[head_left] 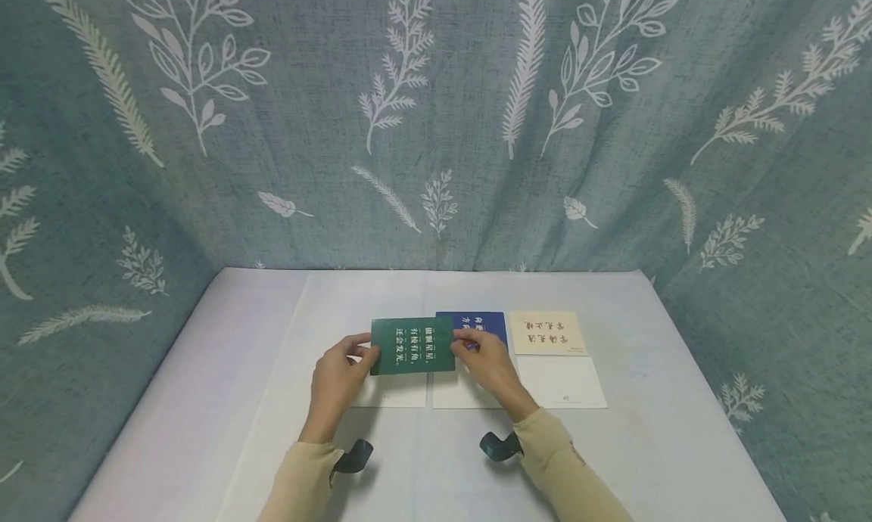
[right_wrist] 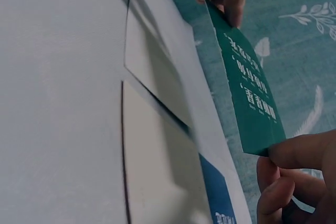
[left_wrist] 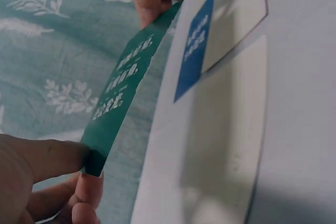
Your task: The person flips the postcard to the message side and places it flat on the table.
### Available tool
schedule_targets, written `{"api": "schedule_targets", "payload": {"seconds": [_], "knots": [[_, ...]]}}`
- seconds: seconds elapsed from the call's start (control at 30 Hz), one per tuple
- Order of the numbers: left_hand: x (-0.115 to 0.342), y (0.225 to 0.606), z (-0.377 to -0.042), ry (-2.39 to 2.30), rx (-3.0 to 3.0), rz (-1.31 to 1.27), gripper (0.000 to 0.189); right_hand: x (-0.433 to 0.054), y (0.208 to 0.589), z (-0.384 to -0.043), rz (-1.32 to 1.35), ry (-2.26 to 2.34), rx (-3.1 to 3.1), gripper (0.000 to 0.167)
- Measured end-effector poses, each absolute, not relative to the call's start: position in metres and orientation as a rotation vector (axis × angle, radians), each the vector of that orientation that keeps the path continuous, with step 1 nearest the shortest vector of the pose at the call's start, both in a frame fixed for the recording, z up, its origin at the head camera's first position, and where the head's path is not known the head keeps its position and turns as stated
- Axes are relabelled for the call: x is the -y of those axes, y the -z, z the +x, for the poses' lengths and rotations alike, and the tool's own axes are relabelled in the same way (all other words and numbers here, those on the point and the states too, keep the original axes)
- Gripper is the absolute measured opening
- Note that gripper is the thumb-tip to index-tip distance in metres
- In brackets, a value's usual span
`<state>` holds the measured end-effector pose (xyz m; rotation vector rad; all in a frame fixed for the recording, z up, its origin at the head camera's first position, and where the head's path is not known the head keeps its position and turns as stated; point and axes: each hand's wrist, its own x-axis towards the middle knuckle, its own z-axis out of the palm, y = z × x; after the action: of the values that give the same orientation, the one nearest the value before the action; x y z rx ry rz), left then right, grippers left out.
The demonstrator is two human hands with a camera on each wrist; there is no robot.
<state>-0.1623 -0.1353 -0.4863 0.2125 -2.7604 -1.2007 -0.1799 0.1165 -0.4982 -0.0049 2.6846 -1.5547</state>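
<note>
A green card (head_left: 413, 346) with white printed characters is held up above the table, its long side running left to right. My left hand (head_left: 341, 371) pinches its left end between thumb and fingers. At the opposite end my right hand (head_left: 492, 365) pinches it the same way. In the left wrist view the card (left_wrist: 123, 85) looks thin and flat, its lower edge slightly rough. Beneath and behind it on the table lie a blue card (head_left: 493, 324) with white characters, partly covered by my right hand, and white cards, one of them (head_left: 395, 392) under the green card's shadow.
To the right, a cream card (head_left: 548, 333) with brown characters lies above a white card (head_left: 562, 382). The white table (head_left: 266, 431) meets a green leaf-patterned curtain (head_left: 470, 204) at the back and sides. Dark wrist-worn devices (head_left: 500, 446) jut out near both sleeves.
</note>
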Motion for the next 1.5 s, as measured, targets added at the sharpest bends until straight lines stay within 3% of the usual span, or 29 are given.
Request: {"api": "schedule_targets", "payload": {"seconds": [0.8,1.5], "knots": [[0.139,0.489,-0.140,1.189,2.849,0.161,0.031,-0.126,0.502,-0.164,-0.069,1.519,-2.670,0.012],[0.139,0.488,-0.126,1.255,2.819,0.119,0.026,-0.125,0.496,-0.153,-0.147,1.566,-2.654,0.013]]}}
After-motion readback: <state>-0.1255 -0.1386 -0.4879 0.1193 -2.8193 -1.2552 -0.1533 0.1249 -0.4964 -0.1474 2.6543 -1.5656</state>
